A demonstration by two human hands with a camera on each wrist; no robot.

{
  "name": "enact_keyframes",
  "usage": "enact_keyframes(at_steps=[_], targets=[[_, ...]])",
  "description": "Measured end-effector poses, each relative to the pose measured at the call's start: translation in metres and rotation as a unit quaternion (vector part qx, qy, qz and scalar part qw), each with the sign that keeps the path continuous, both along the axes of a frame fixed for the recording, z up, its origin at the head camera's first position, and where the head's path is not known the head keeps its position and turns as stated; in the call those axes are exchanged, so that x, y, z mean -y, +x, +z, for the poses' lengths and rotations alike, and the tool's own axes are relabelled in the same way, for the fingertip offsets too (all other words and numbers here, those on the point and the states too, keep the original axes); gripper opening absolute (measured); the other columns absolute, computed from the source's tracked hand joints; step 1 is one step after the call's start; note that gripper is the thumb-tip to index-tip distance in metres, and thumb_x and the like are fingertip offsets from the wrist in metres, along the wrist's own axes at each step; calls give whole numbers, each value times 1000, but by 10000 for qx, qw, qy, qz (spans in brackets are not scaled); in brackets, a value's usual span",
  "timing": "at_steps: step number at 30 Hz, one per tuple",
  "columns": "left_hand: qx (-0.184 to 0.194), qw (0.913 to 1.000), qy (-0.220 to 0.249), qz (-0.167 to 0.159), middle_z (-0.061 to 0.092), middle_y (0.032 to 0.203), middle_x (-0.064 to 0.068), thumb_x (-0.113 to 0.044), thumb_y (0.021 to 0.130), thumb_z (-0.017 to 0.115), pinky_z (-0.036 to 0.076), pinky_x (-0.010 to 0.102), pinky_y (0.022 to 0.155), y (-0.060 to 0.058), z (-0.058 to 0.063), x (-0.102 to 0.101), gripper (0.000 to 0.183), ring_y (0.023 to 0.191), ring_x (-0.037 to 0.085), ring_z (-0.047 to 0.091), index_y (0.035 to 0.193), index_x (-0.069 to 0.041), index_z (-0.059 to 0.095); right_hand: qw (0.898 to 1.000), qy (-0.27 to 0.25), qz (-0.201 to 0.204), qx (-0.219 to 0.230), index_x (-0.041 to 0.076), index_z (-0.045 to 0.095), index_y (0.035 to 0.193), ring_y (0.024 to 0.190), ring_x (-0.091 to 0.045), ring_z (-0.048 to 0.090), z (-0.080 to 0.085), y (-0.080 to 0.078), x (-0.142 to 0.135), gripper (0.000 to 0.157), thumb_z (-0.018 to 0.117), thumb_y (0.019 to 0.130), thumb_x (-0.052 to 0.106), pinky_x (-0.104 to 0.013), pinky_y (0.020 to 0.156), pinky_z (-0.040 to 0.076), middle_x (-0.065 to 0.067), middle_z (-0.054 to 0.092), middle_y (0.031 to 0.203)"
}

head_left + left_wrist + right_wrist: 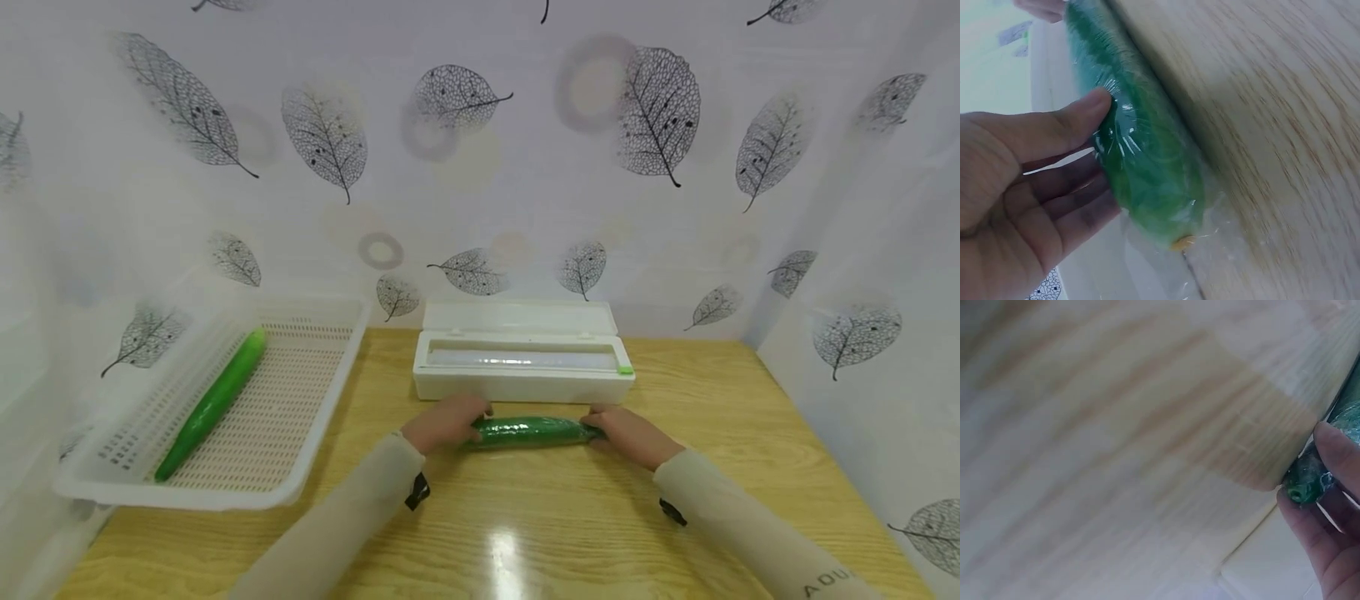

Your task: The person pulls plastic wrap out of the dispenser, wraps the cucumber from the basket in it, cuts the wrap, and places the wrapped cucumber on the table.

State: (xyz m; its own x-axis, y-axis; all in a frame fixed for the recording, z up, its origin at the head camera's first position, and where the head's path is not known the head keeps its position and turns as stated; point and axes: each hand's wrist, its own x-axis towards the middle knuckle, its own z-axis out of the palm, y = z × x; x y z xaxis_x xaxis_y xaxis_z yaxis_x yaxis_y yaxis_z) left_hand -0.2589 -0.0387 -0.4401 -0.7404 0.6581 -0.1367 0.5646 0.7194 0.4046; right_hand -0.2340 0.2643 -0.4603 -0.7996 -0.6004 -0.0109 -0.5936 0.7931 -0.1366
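A dark green cucumber (534,431) in shiny clear plastic film lies crosswise on the wooden table. Its left part is held by my left hand (447,422), the thumb on one side and fingers on the other. Loose film (1154,272) sticks out past that end in the left wrist view. At the other end, my right hand (632,435) pinches the narrow tip between thumb and fingers. The right wrist view shows film bunched round this green tip (1302,489). Right behind the cucumber stands a white film dispenser box (525,388), its lid (517,317) raised.
A roll of clear film (517,359) sits inside the box, with a bright green piece (626,370) at its right corner. On the left, a white perforated basket (318,417) holds another cucumber (213,404). A leaf-print curtain (480,192) hangs behind the table (600,533).
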Motion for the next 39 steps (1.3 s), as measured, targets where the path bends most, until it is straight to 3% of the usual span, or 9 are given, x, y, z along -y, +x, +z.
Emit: enact_keyframes(at_steps=[3,7,9,14,19,23,29,39], targets=[[147,9999,-8,-15,64,113,10,-9,82,69,49,37,96,-1,2,0,33,106,24,60,114,-2,61,9999,-52,-70,72,4,68,107,83,-16,62,1,0,-1,30,73,79,13,-31,73,54,-3,64,92],[-4,9997,-251,-39,65,104,6,-8,84,66,52,32,89,1,4,-3,25,97,19,61,109,-4,62,9996,-161,-177,170,3,68,107,85,-17,63,0,0,-2,31,74,78,14,-33,75,55,-4,65,93],[-175,9989,-427,-50,65,100,5,-6,84,66,53,30,84,4,4,-5,23,92,17,61,106,-5,61,9995,-189,-203,177,4,68,106,84,-16,63,-1,0,-3,31,74,78,14,-33,75,54,-4,65,93],[-895,9923,-851,-56,58,105,7,-10,78,75,53,28,83,14,-3,-7,38,93,17,58,112,-5,58,9995,-234,-187,115,4,69,102,82,-16,62,-1,1,-3,27,74,78,14,-32,73,54,-3,65,92],[-1229,9904,-640,42,57,105,7,-5,77,75,52,29,85,17,-8,-6,40,95,19,57,113,-7,60,9994,-189,-262,75,2,68,101,85,-19,64,1,3,0,25,73,78,12,-33,74,55,-6,66,94],[-1014,9942,-346,30,60,100,6,-4,75,75,52,30,86,13,-6,-3,36,93,19,58,109,-4,62,9994,-56,-324,-67,1,66,106,90,-22,65,1,5,2,30,73,78,11,-34,78,55,-9,67,99],[-399,9992,87,32,63,96,6,-1,76,72,52,34,86,5,-1,1,25,92,20,60,98,-3,60,9992,21,-173,-365,5,57,126,90,-24,67,2,9,1,49,71,80,10,-34,76,57,-10,68,97],[-178,9997,68,-121,64,111,11,-4,82,67,48,39,97,-1,-2,4,30,105,25,60,111,-1,61,9923,159,507,-1117,14,50,135,84,-21,66,2,12,-4,58,70,81,12,-32,71,57,-7,66,93]])
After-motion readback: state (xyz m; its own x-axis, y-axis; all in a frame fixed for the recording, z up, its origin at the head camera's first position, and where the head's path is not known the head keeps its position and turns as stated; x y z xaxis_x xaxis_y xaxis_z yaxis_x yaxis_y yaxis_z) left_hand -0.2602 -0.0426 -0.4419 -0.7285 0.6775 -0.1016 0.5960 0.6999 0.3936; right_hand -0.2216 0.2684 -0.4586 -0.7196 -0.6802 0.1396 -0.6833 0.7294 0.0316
